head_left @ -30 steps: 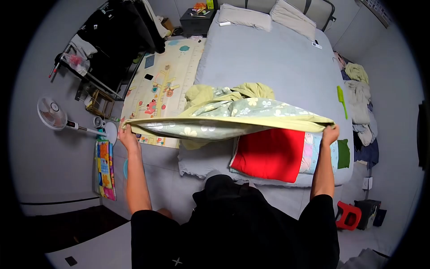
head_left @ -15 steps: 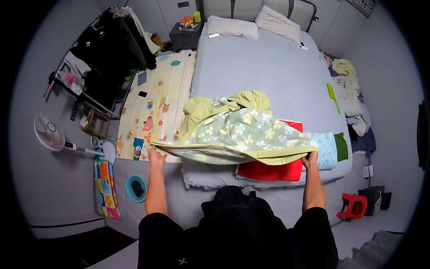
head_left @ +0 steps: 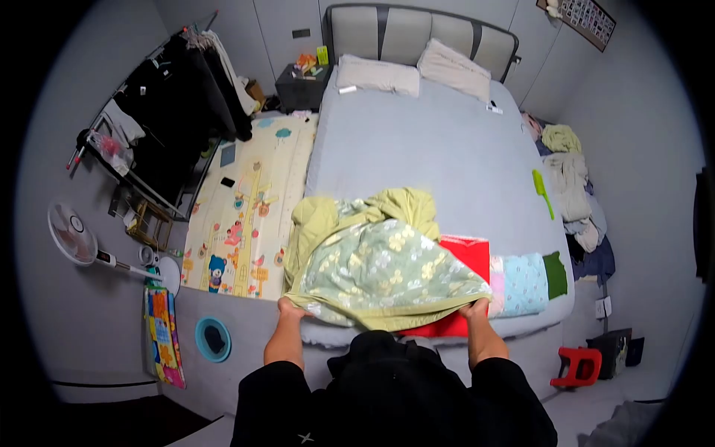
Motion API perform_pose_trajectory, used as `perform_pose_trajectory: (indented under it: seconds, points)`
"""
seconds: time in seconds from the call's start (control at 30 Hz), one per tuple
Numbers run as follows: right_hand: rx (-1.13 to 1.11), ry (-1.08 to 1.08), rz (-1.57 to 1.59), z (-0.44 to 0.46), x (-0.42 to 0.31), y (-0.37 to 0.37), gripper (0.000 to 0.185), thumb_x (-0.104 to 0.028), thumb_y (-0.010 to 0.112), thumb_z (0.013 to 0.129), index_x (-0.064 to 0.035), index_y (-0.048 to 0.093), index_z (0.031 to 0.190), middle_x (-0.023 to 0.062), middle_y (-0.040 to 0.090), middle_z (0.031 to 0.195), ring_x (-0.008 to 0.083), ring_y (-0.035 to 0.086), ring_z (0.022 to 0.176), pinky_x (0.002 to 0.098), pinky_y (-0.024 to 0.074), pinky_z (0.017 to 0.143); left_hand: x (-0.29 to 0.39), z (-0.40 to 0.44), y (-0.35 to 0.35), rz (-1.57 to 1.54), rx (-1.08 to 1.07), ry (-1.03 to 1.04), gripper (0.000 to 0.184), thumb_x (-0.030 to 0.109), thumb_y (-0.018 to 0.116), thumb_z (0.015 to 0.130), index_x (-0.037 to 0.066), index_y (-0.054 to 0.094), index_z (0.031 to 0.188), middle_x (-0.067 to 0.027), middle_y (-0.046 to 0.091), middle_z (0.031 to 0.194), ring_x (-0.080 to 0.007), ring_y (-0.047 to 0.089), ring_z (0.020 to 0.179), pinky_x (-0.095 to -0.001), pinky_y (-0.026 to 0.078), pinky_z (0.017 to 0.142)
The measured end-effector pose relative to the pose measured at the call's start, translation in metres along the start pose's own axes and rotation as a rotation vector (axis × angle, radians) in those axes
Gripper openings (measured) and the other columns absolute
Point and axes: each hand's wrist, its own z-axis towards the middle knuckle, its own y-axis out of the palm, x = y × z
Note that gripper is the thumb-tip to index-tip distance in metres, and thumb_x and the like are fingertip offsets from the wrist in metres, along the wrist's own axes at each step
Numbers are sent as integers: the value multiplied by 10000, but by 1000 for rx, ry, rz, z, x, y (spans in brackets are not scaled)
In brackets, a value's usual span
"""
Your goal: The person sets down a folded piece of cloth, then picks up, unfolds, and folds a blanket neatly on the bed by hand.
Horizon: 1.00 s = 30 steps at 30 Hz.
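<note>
Pale grey walls (head_left: 640, 149) are enclosing a wide bed dressed in a light blue-grey sheet (head_left: 417, 149). At its foot, the fingers of the left hand (head_left: 290, 306) are clamping on one front corner of a green flowered cover (head_left: 380, 268), and those of the right hand (head_left: 475, 307) are gripping the opposite corner; cloth is partly hiding the fingertips. Between the hands the cover's yellow-green edge is sagging, while the rest is lying over the bed's foot end, its plain folds bunching at the far side. Red cloth (head_left: 473, 257) is showing past its right side and below its front edge. Just right of that, a light blue folded cloth (head_left: 527, 284) is lying beside a dark green piece (head_left: 555, 276). Farther out, a bright green brush (head_left: 541, 191) is lying near the bed's right edge, and two pillows (head_left: 378, 76) are resting by the headboard (head_left: 402, 36). Left of the bed, a patterned mat (head_left: 246, 179) is covering the floor, a blue basin (head_left: 200, 343) is sitting near its front edge, and a fan (head_left: 73, 232) is standing beyond.
</note>
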Motion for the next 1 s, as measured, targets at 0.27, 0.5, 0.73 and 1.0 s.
perform_pose_trajectory:
  seconds: [0.27,0.5,0.73,1.0]
  points:
    - [-275,-279,180,131,-104,323,361,-345,372,965,-89,626,952,120,651,879,311,610,809,475,545,690,16,-27,462,-37,-1024,469,555,390,332,984,49,532,1374,-151,490,1495,-348,429,1385,-563,298,1156]
    - [-948,-715,505,-45,-333,531,512,-405,425,967,-36,635,1254,176,623,1317,377,580,1233,585,424,1100,143,-321,638,-479,-1668,533,340,184,348,986,0,612,1094,-190,623,1242,-354,570,1183,-536,419,1090]
    - [-747,-772,398,-8,-348,418,617,-460,374,997,-34,501,1426,172,470,1509,389,403,1417,581,305,1177,169,-206,559,-366,-1293,622,385,180,368,996,-53,575,1220,-236,601,1297,-344,569,1209,-480,431,1087]
    - [41,-493,230,95,-355,193,526,-331,288,1022,32,540,1307,234,577,1359,414,600,1197,606,484,1024,172,-107,404,88,-615,1007,272,114,348,1059,37,583,1173,-164,640,1231,-255,574,1157,-404,411,1061]
